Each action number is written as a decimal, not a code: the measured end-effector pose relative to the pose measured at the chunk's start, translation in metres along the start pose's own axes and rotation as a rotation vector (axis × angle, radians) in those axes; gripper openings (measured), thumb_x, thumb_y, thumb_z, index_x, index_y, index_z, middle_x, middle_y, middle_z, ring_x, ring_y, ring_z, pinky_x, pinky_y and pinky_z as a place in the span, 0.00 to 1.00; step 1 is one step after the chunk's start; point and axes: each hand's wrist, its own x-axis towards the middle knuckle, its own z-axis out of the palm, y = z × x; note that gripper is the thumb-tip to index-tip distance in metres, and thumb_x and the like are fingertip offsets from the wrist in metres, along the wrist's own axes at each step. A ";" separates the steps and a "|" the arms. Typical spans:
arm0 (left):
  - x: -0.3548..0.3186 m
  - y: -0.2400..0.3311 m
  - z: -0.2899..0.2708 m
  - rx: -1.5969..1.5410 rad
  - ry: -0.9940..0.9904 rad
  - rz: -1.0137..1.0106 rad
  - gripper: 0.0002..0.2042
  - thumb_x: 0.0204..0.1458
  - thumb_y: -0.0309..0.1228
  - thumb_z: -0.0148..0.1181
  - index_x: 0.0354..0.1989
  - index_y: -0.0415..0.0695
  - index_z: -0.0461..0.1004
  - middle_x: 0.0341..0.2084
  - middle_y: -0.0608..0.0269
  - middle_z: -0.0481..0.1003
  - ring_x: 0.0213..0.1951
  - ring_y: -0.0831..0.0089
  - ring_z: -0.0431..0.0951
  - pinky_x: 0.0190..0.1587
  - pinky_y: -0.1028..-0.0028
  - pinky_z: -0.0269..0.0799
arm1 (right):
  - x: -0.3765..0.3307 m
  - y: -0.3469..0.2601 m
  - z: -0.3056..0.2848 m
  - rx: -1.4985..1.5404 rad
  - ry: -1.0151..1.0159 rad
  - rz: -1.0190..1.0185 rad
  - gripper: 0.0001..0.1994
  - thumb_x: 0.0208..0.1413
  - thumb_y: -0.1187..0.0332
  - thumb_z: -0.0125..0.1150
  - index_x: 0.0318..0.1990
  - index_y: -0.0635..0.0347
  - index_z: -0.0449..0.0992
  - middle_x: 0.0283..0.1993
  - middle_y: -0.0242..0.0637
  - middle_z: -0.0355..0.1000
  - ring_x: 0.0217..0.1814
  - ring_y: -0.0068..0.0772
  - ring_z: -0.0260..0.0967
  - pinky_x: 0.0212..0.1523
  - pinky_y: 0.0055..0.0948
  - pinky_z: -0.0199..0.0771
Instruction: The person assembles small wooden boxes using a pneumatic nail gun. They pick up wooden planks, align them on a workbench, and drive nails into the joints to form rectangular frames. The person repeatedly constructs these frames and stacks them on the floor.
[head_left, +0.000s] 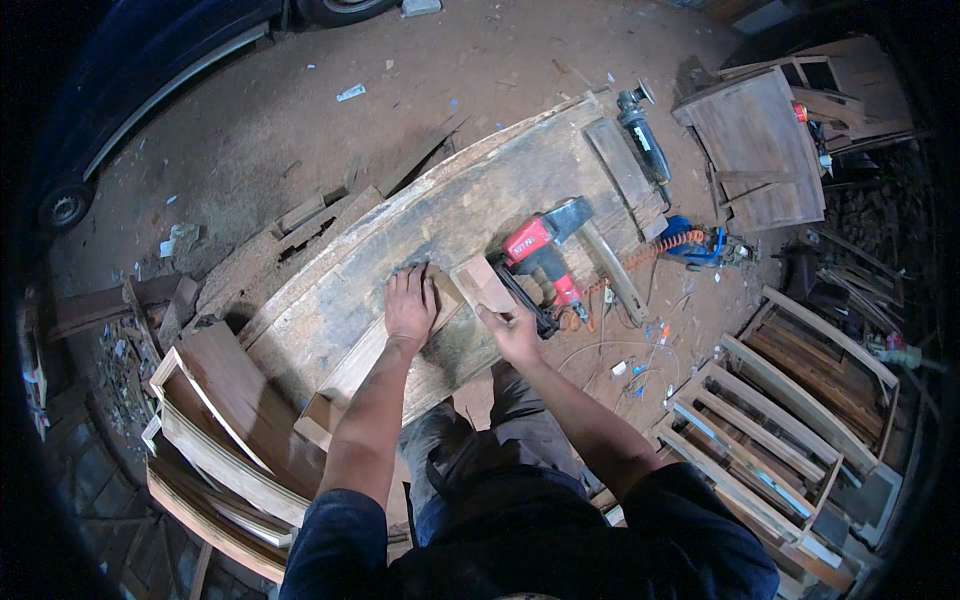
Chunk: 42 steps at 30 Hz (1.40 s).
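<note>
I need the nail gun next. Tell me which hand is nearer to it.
Right. The right hand sits just left of the red nail gun, holding a small wood block. The left hand lies flat on a plank, farther left.

— Under the left hand (410,305)?
— Long pale wooden strip (372,352), lying flat, slanting from the workbench's (480,195) near edge up toward its middle; pressed down by a flat palm.
— And at the right hand (513,333)?
— Small light-brown wooden block (484,284), short and rectangular, resting at the strip's upper end, touched by the fingertips.
</note>
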 end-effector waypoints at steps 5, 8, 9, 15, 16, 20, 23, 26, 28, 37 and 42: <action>-0.003 -0.011 0.002 -0.034 -0.042 0.018 0.28 0.55 0.40 0.58 0.63 0.39 0.67 0.51 0.46 0.70 0.55 0.48 0.68 0.61 0.53 0.61 | 0.014 -0.030 0.022 -0.124 -0.033 -0.079 0.20 0.58 0.68 0.68 0.57 0.65 0.76 0.50 0.47 0.80 0.53 0.38 0.80 0.52 0.34 0.77; -0.001 -0.005 -0.009 -0.050 -0.150 0.011 0.42 0.47 0.47 0.66 0.68 0.37 0.60 0.55 0.43 0.69 0.57 0.47 0.67 0.64 0.51 0.58 | 0.009 -0.032 0.026 -0.181 -0.068 -0.158 0.22 0.57 0.68 0.67 0.59 0.63 0.74 0.52 0.49 0.79 0.55 0.43 0.79 0.54 0.35 0.76; -0.001 -0.002 -0.015 -0.050 -0.192 -0.001 0.47 0.43 0.50 0.70 0.69 0.36 0.57 0.56 0.43 0.68 0.58 0.46 0.66 0.65 0.51 0.57 | 0.009 -0.038 0.025 -0.186 -0.117 -0.190 0.23 0.57 0.68 0.67 0.60 0.63 0.74 0.54 0.50 0.78 0.57 0.45 0.78 0.55 0.36 0.76; -0.016 0.014 -0.003 -0.050 -0.106 0.057 0.57 0.36 0.52 0.74 0.73 0.35 0.50 0.65 0.44 0.63 0.67 0.48 0.60 0.72 0.49 0.47 | 0.004 -0.018 0.024 -0.263 -0.133 -0.128 0.27 0.58 0.66 0.62 0.65 0.61 0.69 0.63 0.51 0.72 0.67 0.54 0.69 0.65 0.43 0.69; -0.019 0.012 0.011 -0.018 -0.081 0.017 0.55 0.38 0.50 0.73 0.73 0.35 0.50 0.65 0.45 0.63 0.67 0.48 0.60 0.72 0.49 0.47 | 0.006 -0.022 0.023 -0.290 -0.135 -0.145 0.27 0.58 0.66 0.62 0.66 0.60 0.69 0.62 0.51 0.72 0.66 0.54 0.69 0.64 0.44 0.70; -0.018 0.021 0.030 0.032 -0.036 -0.075 0.47 0.45 0.43 0.66 0.73 0.37 0.51 0.65 0.47 0.63 0.67 0.50 0.61 0.72 0.50 0.47 | 0.009 -0.030 0.018 -0.337 -0.148 -0.180 0.27 0.58 0.65 0.63 0.65 0.60 0.69 0.60 0.52 0.74 0.60 0.57 0.72 0.59 0.45 0.74; -0.015 0.019 0.031 0.035 -0.042 -0.098 0.46 0.44 0.42 0.67 0.71 0.37 0.53 0.64 0.47 0.64 0.67 0.50 0.61 0.71 0.50 0.47 | 0.009 -0.034 0.021 -0.361 -0.151 -0.157 0.26 0.58 0.63 0.64 0.64 0.62 0.70 0.59 0.52 0.74 0.59 0.57 0.73 0.59 0.45 0.73; -0.018 0.012 0.039 0.051 -0.053 -0.120 0.45 0.42 0.41 0.68 0.70 0.37 0.56 0.63 0.47 0.64 0.66 0.51 0.61 0.71 0.51 0.48 | 0.006 -0.023 0.023 -0.412 -0.151 -0.198 0.27 0.59 0.62 0.64 0.65 0.60 0.69 0.58 0.53 0.74 0.58 0.58 0.73 0.58 0.46 0.74; -0.015 0.016 0.031 0.024 -0.084 -0.183 0.46 0.40 0.40 0.69 0.69 0.37 0.57 0.63 0.47 0.65 0.66 0.50 0.62 0.71 0.51 0.48 | 0.013 -0.024 0.026 -0.382 -0.164 -0.186 0.27 0.57 0.64 0.66 0.63 0.63 0.71 0.59 0.53 0.74 0.59 0.57 0.72 0.59 0.44 0.74; -0.012 0.027 0.011 -0.090 0.014 -0.108 0.42 0.39 0.33 0.65 0.69 0.42 0.58 0.61 0.52 0.67 0.64 0.53 0.64 0.69 0.51 0.51 | 0.028 -0.015 0.022 -0.431 -0.254 -0.223 0.28 0.55 0.66 0.66 0.62 0.66 0.71 0.58 0.57 0.73 0.60 0.60 0.72 0.56 0.46 0.75; -0.005 0.021 0.010 -0.076 -0.122 -0.142 0.43 0.39 0.32 0.65 0.70 0.42 0.57 0.59 0.51 0.68 0.61 0.51 0.65 0.69 0.52 0.52 | 0.025 -0.018 0.022 -0.459 -0.255 -0.199 0.27 0.55 0.66 0.66 0.62 0.66 0.71 0.57 0.57 0.74 0.58 0.60 0.73 0.55 0.46 0.75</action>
